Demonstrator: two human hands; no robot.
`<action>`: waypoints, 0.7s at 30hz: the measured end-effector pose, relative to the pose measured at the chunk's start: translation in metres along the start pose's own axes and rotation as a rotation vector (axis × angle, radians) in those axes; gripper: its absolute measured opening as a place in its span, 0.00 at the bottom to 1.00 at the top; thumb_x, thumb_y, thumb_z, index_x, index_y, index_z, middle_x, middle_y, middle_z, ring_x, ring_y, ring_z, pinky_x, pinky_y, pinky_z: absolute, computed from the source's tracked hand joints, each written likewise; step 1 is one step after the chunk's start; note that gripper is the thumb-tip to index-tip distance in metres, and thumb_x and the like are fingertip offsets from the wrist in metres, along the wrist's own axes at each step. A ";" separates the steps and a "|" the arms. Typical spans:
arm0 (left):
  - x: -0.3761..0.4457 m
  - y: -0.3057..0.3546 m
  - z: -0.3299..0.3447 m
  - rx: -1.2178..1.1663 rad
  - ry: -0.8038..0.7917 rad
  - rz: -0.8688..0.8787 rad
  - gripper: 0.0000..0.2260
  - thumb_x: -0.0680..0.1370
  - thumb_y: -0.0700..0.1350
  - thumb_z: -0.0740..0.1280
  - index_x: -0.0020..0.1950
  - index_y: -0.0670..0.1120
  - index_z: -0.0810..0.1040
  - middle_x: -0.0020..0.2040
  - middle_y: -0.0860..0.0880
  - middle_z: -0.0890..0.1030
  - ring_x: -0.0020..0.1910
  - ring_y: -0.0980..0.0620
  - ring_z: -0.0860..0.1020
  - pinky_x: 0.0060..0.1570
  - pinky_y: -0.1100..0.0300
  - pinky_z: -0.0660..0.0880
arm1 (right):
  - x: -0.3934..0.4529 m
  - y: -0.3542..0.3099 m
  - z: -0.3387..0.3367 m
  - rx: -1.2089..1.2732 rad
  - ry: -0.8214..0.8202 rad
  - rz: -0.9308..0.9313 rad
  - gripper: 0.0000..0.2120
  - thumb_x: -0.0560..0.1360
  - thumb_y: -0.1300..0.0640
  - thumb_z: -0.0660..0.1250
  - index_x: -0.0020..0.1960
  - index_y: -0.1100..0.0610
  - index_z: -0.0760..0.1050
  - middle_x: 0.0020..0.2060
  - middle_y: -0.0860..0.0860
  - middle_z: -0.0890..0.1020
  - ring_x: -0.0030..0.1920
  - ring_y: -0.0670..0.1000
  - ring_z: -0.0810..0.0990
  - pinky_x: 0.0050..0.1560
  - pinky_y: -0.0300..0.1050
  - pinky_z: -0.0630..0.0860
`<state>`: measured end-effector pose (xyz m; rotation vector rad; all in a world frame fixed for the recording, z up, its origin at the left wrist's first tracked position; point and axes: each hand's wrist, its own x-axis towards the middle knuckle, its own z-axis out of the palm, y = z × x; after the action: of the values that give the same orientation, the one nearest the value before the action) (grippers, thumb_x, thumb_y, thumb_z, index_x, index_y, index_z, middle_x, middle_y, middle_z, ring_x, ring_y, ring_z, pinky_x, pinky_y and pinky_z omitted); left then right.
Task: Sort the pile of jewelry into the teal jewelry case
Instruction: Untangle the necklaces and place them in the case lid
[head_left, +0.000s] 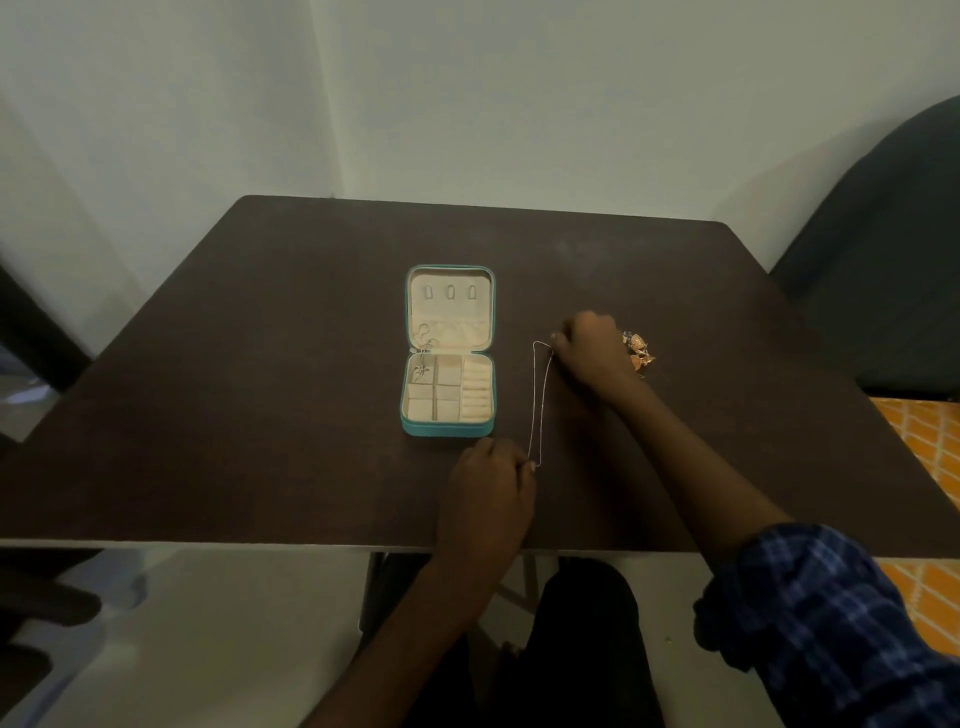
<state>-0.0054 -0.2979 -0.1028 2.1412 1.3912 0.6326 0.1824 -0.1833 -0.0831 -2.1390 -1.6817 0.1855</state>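
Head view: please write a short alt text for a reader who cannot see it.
Two hands stretch a thin chain necklace above a dark table: the left hand pinches its near end, the right hand its far end. An open teal jewelry case lies to the left, a small jewelry pile to the right.

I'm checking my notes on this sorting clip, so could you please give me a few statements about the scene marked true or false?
1. The teal jewelry case lies open. True.
2. Both hands hold one thin chain. True: the left hand pinches its near end, the right hand its far end.
3. The chain lies left of the case. False: it is to its right.
4. The jewelry pile sits inside the case. False: it is on the table, beyond the right hand.
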 end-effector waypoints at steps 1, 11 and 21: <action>0.000 0.000 0.000 -0.002 0.006 0.000 0.07 0.79 0.47 0.60 0.53 0.48 0.75 0.51 0.50 0.75 0.47 0.57 0.70 0.49 0.63 0.68 | -0.001 0.002 -0.003 0.039 0.026 0.033 0.17 0.75 0.62 0.60 0.28 0.62 0.65 0.24 0.55 0.67 0.28 0.55 0.67 0.34 0.45 0.63; 0.001 0.000 0.001 -0.006 0.023 -0.001 0.07 0.79 0.47 0.60 0.53 0.48 0.75 0.50 0.50 0.76 0.48 0.56 0.72 0.50 0.62 0.70 | 0.001 -0.003 -0.002 -0.009 -0.009 0.040 0.09 0.72 0.59 0.70 0.42 0.66 0.78 0.38 0.61 0.81 0.41 0.59 0.79 0.39 0.45 0.70; 0.003 0.002 -0.002 -0.020 0.005 -0.034 0.07 0.79 0.48 0.61 0.51 0.47 0.76 0.48 0.50 0.76 0.46 0.57 0.72 0.46 0.65 0.68 | 0.002 -0.008 -0.005 -0.152 -0.025 -0.010 0.07 0.72 0.61 0.64 0.39 0.65 0.71 0.36 0.60 0.74 0.38 0.61 0.72 0.38 0.46 0.67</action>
<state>-0.0041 -0.2954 -0.0991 2.0976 1.4149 0.6369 0.1774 -0.1809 -0.0753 -2.2455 -1.7718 0.0836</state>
